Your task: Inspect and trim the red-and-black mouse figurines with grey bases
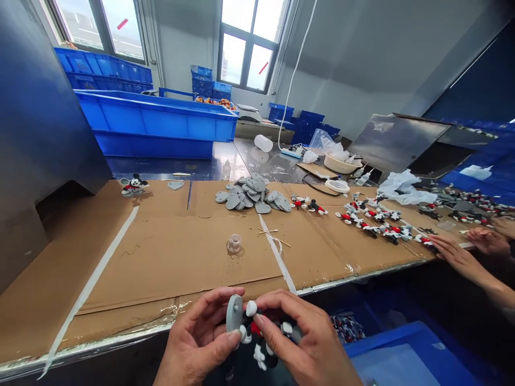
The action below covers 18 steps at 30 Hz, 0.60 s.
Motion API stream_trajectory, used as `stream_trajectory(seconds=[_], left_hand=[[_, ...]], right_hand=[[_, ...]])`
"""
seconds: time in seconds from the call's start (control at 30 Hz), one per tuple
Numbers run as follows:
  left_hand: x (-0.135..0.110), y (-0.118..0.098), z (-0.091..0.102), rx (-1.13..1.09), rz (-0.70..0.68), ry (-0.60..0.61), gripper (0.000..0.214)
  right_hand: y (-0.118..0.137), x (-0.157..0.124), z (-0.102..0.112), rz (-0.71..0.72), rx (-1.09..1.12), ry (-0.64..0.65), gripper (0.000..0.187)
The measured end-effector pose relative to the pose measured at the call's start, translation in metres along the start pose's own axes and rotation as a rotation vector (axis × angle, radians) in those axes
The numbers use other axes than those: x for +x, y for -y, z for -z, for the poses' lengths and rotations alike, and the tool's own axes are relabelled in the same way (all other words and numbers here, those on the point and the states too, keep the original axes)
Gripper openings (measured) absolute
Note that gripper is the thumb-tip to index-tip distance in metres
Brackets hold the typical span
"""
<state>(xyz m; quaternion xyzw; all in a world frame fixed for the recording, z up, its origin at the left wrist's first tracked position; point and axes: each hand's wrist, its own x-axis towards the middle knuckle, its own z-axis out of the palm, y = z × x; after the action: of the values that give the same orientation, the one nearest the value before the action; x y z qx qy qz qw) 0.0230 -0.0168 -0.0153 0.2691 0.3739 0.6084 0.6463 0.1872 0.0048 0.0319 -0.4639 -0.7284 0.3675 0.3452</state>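
Close to me, just below the table's front edge, my left hand [203,335] pinches a grey disc base [234,313] between thumb and fingers, its flat side tilted upright. My right hand [301,335] grips a cartoon mouse figurine [256,328] in black, red and white. The figurine's white shoes are against or very near the disc; whether they are joined I cannot tell. Part of the figurine is hidden behind my right fingers. On the table beyond lie a pile of grey bases [251,193] and a small clear glue cup [234,244].
Cotton swabs [277,236] lie right of the cup. One mouse figurine [134,185] stands on a base at far left. Rows of figurines [378,222] lie to the right, near a co-worker's hands [458,257]. Blue crates [161,120] stand behind; a blue bin [406,354] sits below right.
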Motion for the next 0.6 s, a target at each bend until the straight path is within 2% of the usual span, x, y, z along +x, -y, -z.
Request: stream_trajectory(seconds=[0.17,0.3,0.43,0.6], left_hand=[[0.007,-0.006,0.005,0.023,0.038,-0.107,0.047],[0.014,-0.021,0.013,0.152,0.038,-0.13,0.043],[0.027,-0.046,0.017,0.288,0.096,-0.11,0.043],[0.051,-0.069,0.017,0.475,0.124,-0.07,0.04]], right_hand=[[0.008,0.013,-0.004,-0.134,0.127,0.039,0.013],[0.009,0.014,-0.013,-0.178,0.255,-0.006,0.018],[0.004,0.013,-0.035,-0.173,0.474,-0.062,0.021],[-0.012,0.017,-0.068,-0.089,0.615,-0.237,0.017]])
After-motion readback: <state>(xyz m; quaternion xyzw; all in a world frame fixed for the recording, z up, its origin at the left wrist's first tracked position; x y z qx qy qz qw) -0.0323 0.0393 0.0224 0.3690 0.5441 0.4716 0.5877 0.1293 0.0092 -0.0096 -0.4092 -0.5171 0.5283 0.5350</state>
